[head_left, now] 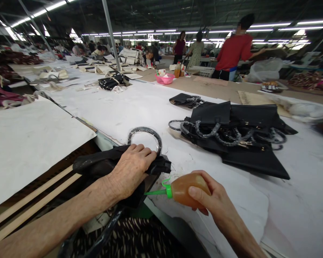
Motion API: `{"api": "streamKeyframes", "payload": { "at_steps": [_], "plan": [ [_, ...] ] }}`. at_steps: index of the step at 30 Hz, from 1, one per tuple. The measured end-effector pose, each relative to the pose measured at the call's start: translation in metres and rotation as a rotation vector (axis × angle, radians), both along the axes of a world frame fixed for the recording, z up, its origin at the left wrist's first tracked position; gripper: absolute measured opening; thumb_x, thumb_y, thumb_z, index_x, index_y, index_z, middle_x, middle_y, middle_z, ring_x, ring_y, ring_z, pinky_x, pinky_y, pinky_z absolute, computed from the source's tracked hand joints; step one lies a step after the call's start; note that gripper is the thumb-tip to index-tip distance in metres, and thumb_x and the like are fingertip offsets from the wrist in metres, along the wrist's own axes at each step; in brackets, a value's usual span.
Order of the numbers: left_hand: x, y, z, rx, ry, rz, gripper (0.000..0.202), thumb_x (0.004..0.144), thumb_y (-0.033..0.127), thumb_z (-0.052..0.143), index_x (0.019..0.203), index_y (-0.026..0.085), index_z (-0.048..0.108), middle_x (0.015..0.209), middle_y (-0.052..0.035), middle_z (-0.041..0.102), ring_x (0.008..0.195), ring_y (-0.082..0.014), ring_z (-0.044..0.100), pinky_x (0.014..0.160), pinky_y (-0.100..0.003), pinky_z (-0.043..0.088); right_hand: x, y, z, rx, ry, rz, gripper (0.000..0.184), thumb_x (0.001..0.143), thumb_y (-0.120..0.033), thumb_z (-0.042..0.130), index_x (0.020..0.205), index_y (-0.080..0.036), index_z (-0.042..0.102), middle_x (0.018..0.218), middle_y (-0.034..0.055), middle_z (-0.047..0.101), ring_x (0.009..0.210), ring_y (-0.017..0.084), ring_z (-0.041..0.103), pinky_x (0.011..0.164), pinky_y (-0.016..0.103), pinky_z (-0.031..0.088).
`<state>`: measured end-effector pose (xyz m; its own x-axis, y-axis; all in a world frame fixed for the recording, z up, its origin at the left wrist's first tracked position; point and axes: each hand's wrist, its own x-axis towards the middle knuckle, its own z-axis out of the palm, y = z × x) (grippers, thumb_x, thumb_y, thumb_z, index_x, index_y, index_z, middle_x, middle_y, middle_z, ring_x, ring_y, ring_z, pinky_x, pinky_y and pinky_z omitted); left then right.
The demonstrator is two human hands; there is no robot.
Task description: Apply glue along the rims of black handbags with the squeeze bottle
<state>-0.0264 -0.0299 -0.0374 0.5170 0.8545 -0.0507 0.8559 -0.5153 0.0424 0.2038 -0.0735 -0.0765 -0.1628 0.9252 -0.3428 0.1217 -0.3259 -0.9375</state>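
Observation:
My left hand (134,165) is closed over the top edge of a black bag (97,163), which lies at the table edge. Beyond my knuckles a round, plastic-wrapped handle (144,129) stands up from the bag. My right hand (212,195) grips an amber glue bottle (187,190) with a green cap, tilted on its side. Its thin green nozzle (157,192) points left, toward the bag below my left hand. Whether the tip touches the bag I cannot tell. A second wrapped handle (107,229) hangs down near my lap.
Several black bag pieces with wrapped handles (239,125) are heaped on the white table (140,104) to the right. Two wooden strips (34,200) run along the left gap beside a white board (34,139). Farther back are a pink basin (164,79) and a person in red (233,52).

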Motion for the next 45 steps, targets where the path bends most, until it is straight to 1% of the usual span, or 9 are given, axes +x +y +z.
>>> {"api": "streamKeyframes", "payload": {
  "at_steps": [4,10,19,23,27,31,36,40,45],
  "plan": [
    [0.0,0.001,0.001,0.005,0.018,-0.005,0.021,0.081,0.018,0.057,0.102,0.018,0.055,0.101,-0.007,0.062,0.097,-0.0243,0.051,0.084,-0.038,0.039,-0.003,-0.006,0.004,-0.03,0.027,-0.004,0.044,0.067,-0.053,0.066,0.091,-0.018,0.056,0.061,-0.0008,0.054,0.049,0.012,0.043,0.039,0.021,0.026],
    [-0.001,0.004,-0.006,0.055,0.014,-0.014,0.024,0.078,0.018,0.06,0.101,0.018,0.054,0.1,-0.0058,0.062,0.096,-0.024,0.051,0.084,-0.037,0.039,-0.006,-0.013,0.007,-0.051,0.062,-0.06,0.047,0.064,-0.053,0.069,0.091,-0.017,0.056,0.061,-0.001,0.055,0.047,0.011,0.041,0.039,0.02,0.024],
    [-0.002,0.005,-0.006,0.071,0.015,-0.015,0.024,0.078,0.02,0.061,0.101,0.018,0.054,0.097,-0.0047,0.062,0.093,-0.0244,0.051,0.082,-0.038,0.04,-0.004,-0.026,0.002,-0.105,0.058,-0.102,0.055,0.061,-0.059,0.069,0.096,-0.018,0.054,0.06,-0.0016,0.053,0.046,0.011,0.042,0.039,0.02,0.023],
    [-0.002,0.005,-0.004,0.072,0.017,-0.012,0.023,0.078,0.021,0.062,0.1,0.018,0.054,0.097,-0.0048,0.062,0.093,-0.0242,0.052,0.082,-0.038,0.04,-0.001,-0.031,-0.002,-0.044,-0.03,-0.17,0.058,0.061,-0.057,0.07,0.102,-0.02,0.051,0.063,-0.0014,0.055,0.05,0.014,0.044,0.041,0.023,0.029],
    [-0.002,0.004,-0.003,0.065,0.02,-0.002,0.021,0.079,0.02,0.061,0.098,0.018,0.054,0.097,-0.0049,0.062,0.094,-0.024,0.052,0.082,-0.038,0.04,-0.002,-0.029,-0.001,0.004,-0.157,-0.208,0.052,0.064,-0.052,0.068,0.104,-0.022,0.051,0.067,-0.0012,0.057,0.057,0.018,0.051,0.044,0.025,0.035],
    [-0.002,0.004,-0.003,0.067,0.019,-0.001,0.022,0.079,0.021,0.061,0.1,0.019,0.053,0.098,-0.0047,0.062,0.093,-0.0231,0.051,0.083,-0.037,0.039,-0.006,-0.025,0.0,0.034,-0.183,-0.232,0.048,0.065,-0.048,0.068,0.102,-0.023,0.051,0.076,-0.0009,0.062,0.072,0.022,0.057,0.06,0.027,0.045],
    [-0.003,0.003,-0.002,0.046,-0.001,0.004,0.022,0.079,0.022,0.061,0.099,0.019,0.054,0.098,-0.0047,0.061,0.093,-0.023,0.051,0.083,-0.037,0.04,-0.005,-0.018,-0.011,0.067,-0.262,-0.231,0.054,0.064,-0.048,0.07,0.107,-0.024,0.049,0.084,0.0,0.063,0.08,0.025,0.057,0.073,0.032,0.044],
    [-0.003,0.004,-0.001,0.047,-0.01,0.012,0.025,0.077,0.021,0.063,0.1,0.019,0.054,0.099,-0.0047,0.061,0.095,-0.0231,0.051,0.084,-0.037,0.04,0.001,-0.009,-0.024,0.129,-0.382,-0.16,0.055,0.068,-0.052,0.068,0.111,-0.024,0.047,0.086,0.0003,0.062,0.08,0.025,0.057,0.075,0.034,0.043],
    [-0.003,0.004,-0.003,0.054,-0.001,0.024,0.025,0.076,0.02,0.064,0.099,0.019,0.054,0.099,-0.0046,0.061,0.094,-0.0234,0.051,0.083,-0.038,0.04,0.001,-0.003,-0.032,0.184,-0.493,-0.162,0.056,0.069,-0.054,0.066,0.112,-0.023,0.049,0.088,0.0013,0.062,0.079,0.026,0.057,0.074,0.035,0.043]
  ]
}}
